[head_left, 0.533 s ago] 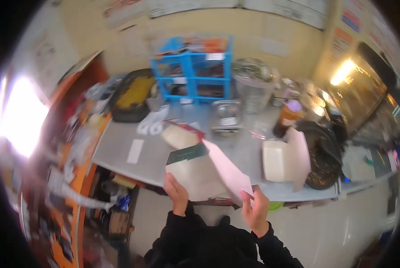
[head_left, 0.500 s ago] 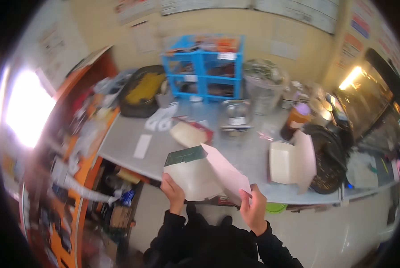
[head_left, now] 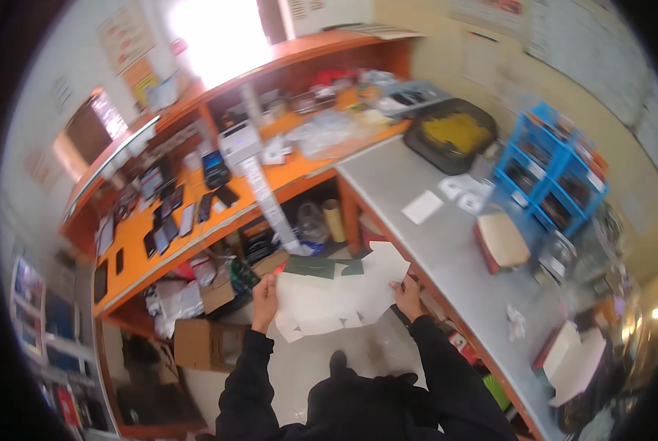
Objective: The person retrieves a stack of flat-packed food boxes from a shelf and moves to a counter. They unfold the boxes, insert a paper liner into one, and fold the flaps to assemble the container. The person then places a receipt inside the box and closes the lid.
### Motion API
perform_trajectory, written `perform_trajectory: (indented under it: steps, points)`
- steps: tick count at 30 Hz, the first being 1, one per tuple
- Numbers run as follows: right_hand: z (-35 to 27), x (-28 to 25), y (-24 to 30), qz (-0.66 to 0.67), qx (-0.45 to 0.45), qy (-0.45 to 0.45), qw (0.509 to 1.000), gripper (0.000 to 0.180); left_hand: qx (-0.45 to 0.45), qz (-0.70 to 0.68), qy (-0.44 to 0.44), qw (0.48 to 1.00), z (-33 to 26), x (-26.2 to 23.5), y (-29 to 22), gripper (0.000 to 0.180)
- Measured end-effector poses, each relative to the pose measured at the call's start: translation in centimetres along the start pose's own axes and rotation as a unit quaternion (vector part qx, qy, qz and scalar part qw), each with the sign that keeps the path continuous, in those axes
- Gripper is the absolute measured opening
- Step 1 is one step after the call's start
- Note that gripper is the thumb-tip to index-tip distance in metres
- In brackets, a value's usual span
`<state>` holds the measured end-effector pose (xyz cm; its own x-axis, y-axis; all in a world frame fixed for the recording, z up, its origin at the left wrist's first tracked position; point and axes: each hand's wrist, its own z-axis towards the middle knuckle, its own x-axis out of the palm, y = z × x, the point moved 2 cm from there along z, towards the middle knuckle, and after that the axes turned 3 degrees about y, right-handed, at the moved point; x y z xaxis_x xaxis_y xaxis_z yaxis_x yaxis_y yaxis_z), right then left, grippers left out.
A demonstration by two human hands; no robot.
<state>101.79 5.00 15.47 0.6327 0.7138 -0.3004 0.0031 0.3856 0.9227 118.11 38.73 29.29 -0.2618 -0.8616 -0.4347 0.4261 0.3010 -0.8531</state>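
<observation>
A flattened cardboard food carton (head_left: 321, 301), pale inside with dark green flaps along its far edge, is spread out in front of my body. My left hand (head_left: 265, 300) grips its left edge, and my right hand (head_left: 408, 295) pinches its right edge. On the metal counter to the right sits a folded carton (head_left: 507, 241) with a cream inside and red outer wall. Farther right, another carton (head_left: 573, 364) stands with its lid raised. Both of these are apart from my hands.
An orange desk (head_left: 270, 136) at the left bears several phones (head_left: 216, 169) and a printer (head_left: 238, 143) with a long hanging paper strip. The metal counter (head_left: 387, 173) holds a black tray (head_left: 413, 151) of yellow food and a blue rack (head_left: 545, 202). Below stands a cardboard box (head_left: 196, 345).
My view has swung left toward the orange desk. The carton in my hands, bent up and partly folded before, is now opened out flatter, with both hands still on its sides.
</observation>
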Motion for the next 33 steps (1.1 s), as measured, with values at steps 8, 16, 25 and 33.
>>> perform_trajectory:
  steps: [8,16,25,33]
  points:
    - [0.6,14.2,8.6,0.012,-0.041,0.136,0.99,0.023,-0.065,0.243,-0.007,0.968,-2.3,-11.5,4.6,0.049]
    - [3.4,20.2,6.8,-0.1,0.06,0.18,0.977,0.024,-0.051,0.088,0.077,0.992,-7.4,-17.4,15.5,0.033]
    - [2.0,23.2,5.3,-0.258,0.067,0.112,0.957,0.061,-0.131,0.449,0.029,0.883,-3.2,-20.6,18.0,0.021]
    - [-3.0,16.9,2.6,-0.18,0.105,0.197,0.958,0.066,-0.122,0.452,0.282,0.838,2.1,-12.8,21.0,0.05]
